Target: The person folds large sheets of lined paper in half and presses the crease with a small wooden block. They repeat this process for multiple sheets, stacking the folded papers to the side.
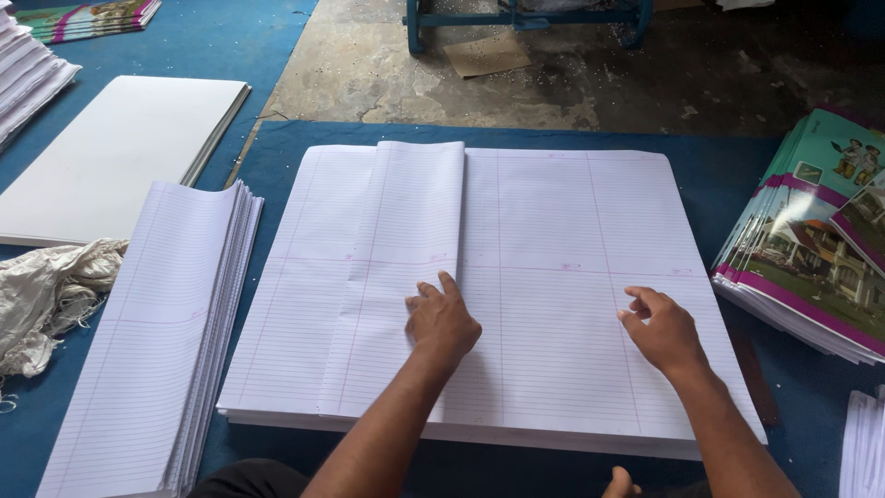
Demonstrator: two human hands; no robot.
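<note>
My left hand (pixel 442 323) presses flat, fingers together, on the folded sheet (pixel 406 277); my right hand (pixel 662 330), fingers loosely curled, touches the ruled paper stack (pixel 572 369), bare sheet between.

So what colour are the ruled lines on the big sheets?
Fine bluish-grey lines with pink margin rules on the white sheets; head view.

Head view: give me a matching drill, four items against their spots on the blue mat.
1 folded ruled white sheet
2 stack of colourful printed covers
3 crumpled off-white cloth
4 blank white board

a far right
b under left hand
c far left edge
d upper left

Pairs: 1-b, 2-a, 3-c, 4-d
</note>
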